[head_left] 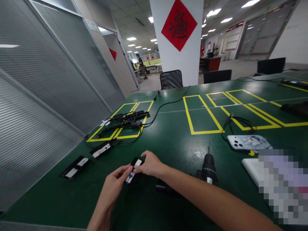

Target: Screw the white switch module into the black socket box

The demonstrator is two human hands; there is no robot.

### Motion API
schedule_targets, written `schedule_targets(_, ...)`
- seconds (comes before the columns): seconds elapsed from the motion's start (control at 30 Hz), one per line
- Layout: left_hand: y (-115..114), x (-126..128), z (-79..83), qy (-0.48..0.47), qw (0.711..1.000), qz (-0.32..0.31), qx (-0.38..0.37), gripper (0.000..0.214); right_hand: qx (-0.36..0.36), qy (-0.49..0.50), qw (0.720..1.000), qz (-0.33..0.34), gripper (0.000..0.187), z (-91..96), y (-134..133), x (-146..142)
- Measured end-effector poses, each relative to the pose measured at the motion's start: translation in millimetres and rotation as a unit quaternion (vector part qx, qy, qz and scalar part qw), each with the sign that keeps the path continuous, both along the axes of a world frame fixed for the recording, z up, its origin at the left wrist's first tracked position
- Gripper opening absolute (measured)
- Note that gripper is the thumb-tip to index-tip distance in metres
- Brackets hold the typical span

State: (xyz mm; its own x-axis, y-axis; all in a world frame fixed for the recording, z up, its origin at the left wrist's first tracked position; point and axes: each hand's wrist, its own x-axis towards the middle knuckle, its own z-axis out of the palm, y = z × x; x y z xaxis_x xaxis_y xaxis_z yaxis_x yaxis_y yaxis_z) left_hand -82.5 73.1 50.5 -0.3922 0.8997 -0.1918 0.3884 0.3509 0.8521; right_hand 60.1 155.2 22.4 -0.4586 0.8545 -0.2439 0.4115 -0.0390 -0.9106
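Note:
Both of my hands meet over a small flat black packet [130,178] with white labels and a blue mark. My left hand [115,180] pinches its left edge between thumb and fingers. From the right, my right hand [151,165] closes its fingers on the packet's upper part, partly covering it. To the left lie two similar things: a black packet with a white label [102,150] and a black packet with two white labels [75,167]. A black power drill [209,166], its bit pointing away, rests beyond my right forearm, which hides part of it.
Tangled black cables and power bricks [130,120] lie on the green table [166,138] at the back left, over yellow tape outlines [190,123]. At right are a patterned phone [249,142], a cable loop [227,126] and a white-edged, blurred object [251,170]. Chairs [171,79] stand behind.

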Motion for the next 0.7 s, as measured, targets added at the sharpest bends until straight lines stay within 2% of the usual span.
schedule_targets(0.1, -2.2, 2.2, -1.4, 0.003, 1.0, -0.023, 0.009, 0.043, -0.015, 0.005, 1.0, 0.024, 0.068, -4.1, 0.2, 0.5)
schedule_targets(0.27, -2.1, 2.3, -5.4, 0.023, 0.998, -0.036, 0.05, 0.038, 0.026, 0.014, 0.998, 0.063, 0.042, 1.6, -6.4, 2.8)
schedule_targets(0.43, 0.8, 3.2, -2.4, 0.039, 0.995, -0.054, 0.071, 0.036, 0.096, -0.014, 0.991, 0.094, 0.037, 12.8, -6.7, 11.0)
schedule_targets(0.57, 17.4, 17.0, 11.7, 0.037, 0.986, -0.136, 0.094, 0.033, 0.186, -0.034, 0.977, 0.094, 0.039, 22.1, 5.4, 35.7)
schedule_targets(0.7, 56.2, 50.0, 25.0, 0.047, 0.953, -0.267, 0.133, 0.025, 0.252, -0.074, 0.963, 0.06, 0.039, 29.7, 22.0, 80.9)
